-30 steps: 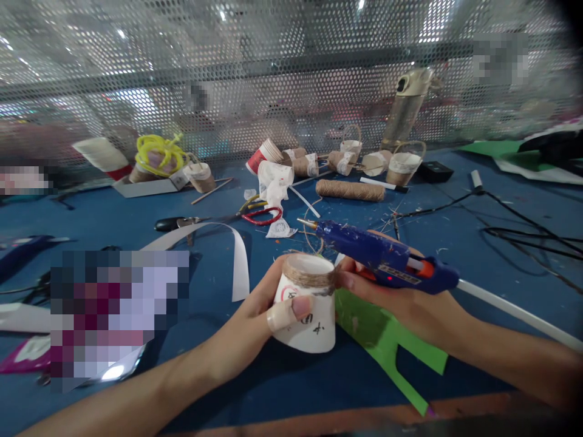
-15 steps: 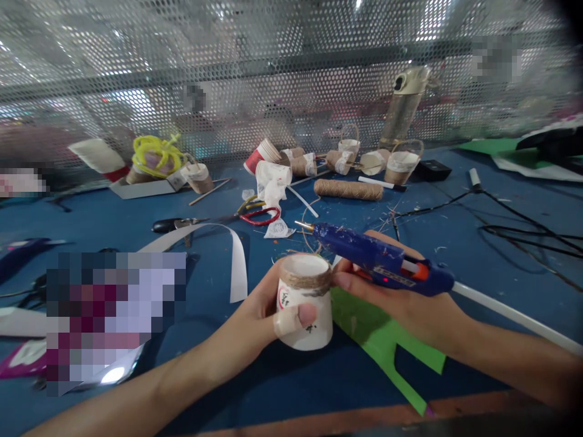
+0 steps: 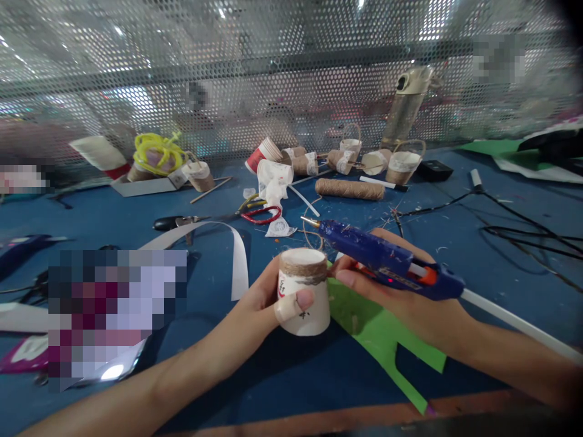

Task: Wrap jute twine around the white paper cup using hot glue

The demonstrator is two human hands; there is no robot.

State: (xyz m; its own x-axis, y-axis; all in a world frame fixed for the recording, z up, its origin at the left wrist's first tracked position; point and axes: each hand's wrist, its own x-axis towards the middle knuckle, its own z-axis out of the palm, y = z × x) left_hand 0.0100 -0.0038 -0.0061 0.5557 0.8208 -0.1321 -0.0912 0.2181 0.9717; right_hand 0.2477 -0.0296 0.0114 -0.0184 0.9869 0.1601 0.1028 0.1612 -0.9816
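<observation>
My left hand is closed around a white paper cup, its thumb, wrapped in a bandage, across the front. Twine winds round the cup just under its rim, with a dark smudge below it and dark characters on the wall. In my right hand is a blue hot glue gun, its metal nozzle pointing left above and behind the cup. A red light glows on the gun and a white glue stick sticks out at the back. The right thumb and fingertips are close to the cup's right side.
Green paper lies under the right hand. Behind are a twine roll, red-handled scissors, small twine-wrapped cups and a bottle. A white paper strip curls at left; black cables lie right.
The cup has tilted a little and risen slightly in my left hand. The glue gun has shifted slightly right, still in my right hand.
</observation>
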